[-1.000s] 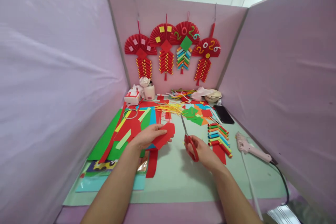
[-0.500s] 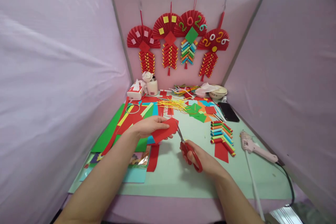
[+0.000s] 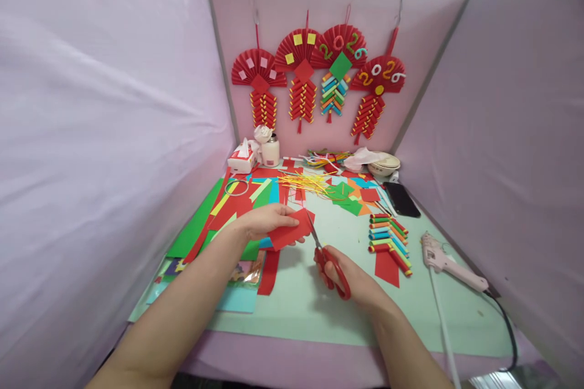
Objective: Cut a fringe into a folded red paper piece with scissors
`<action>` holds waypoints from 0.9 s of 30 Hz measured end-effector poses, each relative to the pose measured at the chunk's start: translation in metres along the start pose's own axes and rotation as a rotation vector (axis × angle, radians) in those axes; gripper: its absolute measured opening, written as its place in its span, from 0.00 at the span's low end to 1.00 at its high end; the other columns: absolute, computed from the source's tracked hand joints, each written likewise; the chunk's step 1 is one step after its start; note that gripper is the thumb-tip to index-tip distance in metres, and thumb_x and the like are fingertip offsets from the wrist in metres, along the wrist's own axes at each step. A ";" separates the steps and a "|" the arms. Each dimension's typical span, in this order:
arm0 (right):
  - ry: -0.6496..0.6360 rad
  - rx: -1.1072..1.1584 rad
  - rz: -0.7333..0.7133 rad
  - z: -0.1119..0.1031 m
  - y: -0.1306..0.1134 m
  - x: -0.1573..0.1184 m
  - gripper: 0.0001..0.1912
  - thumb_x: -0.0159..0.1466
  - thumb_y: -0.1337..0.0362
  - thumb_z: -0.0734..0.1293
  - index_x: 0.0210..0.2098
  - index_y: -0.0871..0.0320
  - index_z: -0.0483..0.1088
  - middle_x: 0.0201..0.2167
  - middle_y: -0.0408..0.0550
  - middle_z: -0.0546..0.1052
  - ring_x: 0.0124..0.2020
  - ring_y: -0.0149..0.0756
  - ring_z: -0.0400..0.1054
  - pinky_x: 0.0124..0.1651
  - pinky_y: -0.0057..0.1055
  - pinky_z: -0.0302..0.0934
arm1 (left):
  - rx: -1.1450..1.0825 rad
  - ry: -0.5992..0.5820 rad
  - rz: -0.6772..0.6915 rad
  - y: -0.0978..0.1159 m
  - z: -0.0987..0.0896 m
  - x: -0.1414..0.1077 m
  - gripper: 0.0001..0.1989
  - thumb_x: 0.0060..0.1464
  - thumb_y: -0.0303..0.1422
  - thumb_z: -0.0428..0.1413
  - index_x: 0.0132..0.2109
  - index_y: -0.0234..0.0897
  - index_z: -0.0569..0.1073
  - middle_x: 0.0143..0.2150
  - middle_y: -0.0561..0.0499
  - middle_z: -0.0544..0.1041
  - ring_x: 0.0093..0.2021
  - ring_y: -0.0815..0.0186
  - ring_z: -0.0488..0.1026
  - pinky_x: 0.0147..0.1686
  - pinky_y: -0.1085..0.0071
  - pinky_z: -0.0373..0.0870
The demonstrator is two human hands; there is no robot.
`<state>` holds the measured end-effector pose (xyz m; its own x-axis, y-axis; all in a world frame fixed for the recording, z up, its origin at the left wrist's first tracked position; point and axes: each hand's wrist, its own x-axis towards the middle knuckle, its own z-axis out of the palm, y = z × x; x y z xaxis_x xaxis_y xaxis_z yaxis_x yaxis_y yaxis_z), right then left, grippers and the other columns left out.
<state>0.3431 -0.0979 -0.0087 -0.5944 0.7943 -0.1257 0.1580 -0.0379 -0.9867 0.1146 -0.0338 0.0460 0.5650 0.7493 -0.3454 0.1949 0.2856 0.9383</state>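
My left hand (image 3: 272,220) pinches a piece of red paper (image 3: 292,232) between thumb and fingers, above the middle of the table. In my right hand (image 3: 340,270) is a pair of scissors (image 3: 337,279) with red handles, fingers wrapped in the loops. The blades point up and away from me and meet the paper's right edge near its upper corner. To the right of the scissors, rolled paper tubes (image 3: 389,240) in several colours lie in a slanted double row, partly over a red paper strip (image 3: 387,268).
A glue gun (image 3: 451,262) with its cord lies at the right, near a black phone (image 3: 401,199). Yellow strips (image 3: 306,182) and green paper scraps (image 3: 347,197) lie farther back. Coloured sheets (image 3: 196,234) cover the left side. Red fan decorations (image 3: 340,48) hang on the back panel.
The view has shifted slightly, so the background sits a little to the right and lower. Both hands keep their hold, and the red paper is tilted a little differently against the blades.
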 end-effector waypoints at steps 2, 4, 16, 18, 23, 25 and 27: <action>-0.002 0.008 0.000 0.000 0.000 -0.001 0.19 0.62 0.46 0.55 0.35 0.57 0.57 0.24 0.40 0.60 0.23 0.26 0.50 0.24 0.24 0.48 | -0.012 0.004 -0.002 -0.001 0.000 0.000 0.16 0.47 0.40 0.58 0.39 0.32 0.74 0.38 0.39 0.78 0.39 0.57 0.76 0.36 0.65 0.72; -0.004 0.013 -0.001 0.000 -0.002 -0.001 0.19 0.62 0.46 0.56 0.35 0.57 0.57 0.25 0.40 0.60 0.23 0.26 0.50 0.25 0.24 0.48 | -0.019 0.006 -0.001 -0.001 -0.001 0.001 0.16 0.47 0.40 0.58 0.39 0.32 0.74 0.38 0.40 0.78 0.39 0.57 0.76 0.36 0.66 0.72; 0.005 -0.009 0.008 -0.001 0.003 0.000 0.19 0.62 0.46 0.56 0.35 0.57 0.57 0.24 0.40 0.61 0.23 0.26 0.51 0.24 0.24 0.48 | -0.010 0.021 -0.004 -0.001 0.002 0.002 0.17 0.47 0.40 0.58 0.41 0.31 0.74 0.39 0.39 0.78 0.38 0.57 0.76 0.35 0.67 0.72; 0.000 -0.017 0.012 -0.001 0.003 0.000 0.19 0.62 0.46 0.56 0.35 0.57 0.57 0.24 0.40 0.61 0.23 0.27 0.51 0.24 0.24 0.49 | -0.011 0.024 -0.008 0.000 0.002 0.001 0.17 0.47 0.39 0.58 0.40 0.31 0.74 0.39 0.38 0.78 0.39 0.57 0.75 0.36 0.66 0.72; -0.002 -0.055 -0.003 -0.001 0.000 -0.001 0.20 0.62 0.45 0.54 0.33 0.57 0.57 0.24 0.40 0.62 0.22 0.26 0.52 0.23 0.24 0.49 | -0.013 0.025 -0.018 0.001 0.003 0.000 0.16 0.48 0.39 0.58 0.40 0.30 0.74 0.40 0.38 0.78 0.39 0.57 0.75 0.37 0.66 0.72; -0.005 -0.054 0.003 -0.001 -0.001 -0.001 0.20 0.62 0.45 0.54 0.33 0.57 0.57 0.23 0.40 0.61 0.21 0.26 0.52 0.23 0.24 0.48 | -0.017 0.019 -0.020 0.000 0.004 -0.001 0.15 0.48 0.39 0.58 0.39 0.31 0.74 0.39 0.38 0.78 0.39 0.58 0.75 0.37 0.67 0.72; -0.003 -0.046 0.022 0.000 0.000 -0.002 0.20 0.63 0.46 0.54 0.33 0.57 0.57 0.22 0.39 0.61 0.21 0.25 0.52 0.22 0.24 0.48 | -0.022 0.014 -0.021 0.000 0.003 -0.001 0.15 0.48 0.39 0.58 0.39 0.31 0.74 0.39 0.39 0.78 0.39 0.58 0.75 0.37 0.67 0.72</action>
<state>0.3443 -0.0990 -0.0084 -0.5931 0.7915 -0.1473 0.2068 -0.0270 -0.9780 0.1169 -0.0364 0.0465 0.5497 0.7511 -0.3657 0.1889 0.3147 0.9302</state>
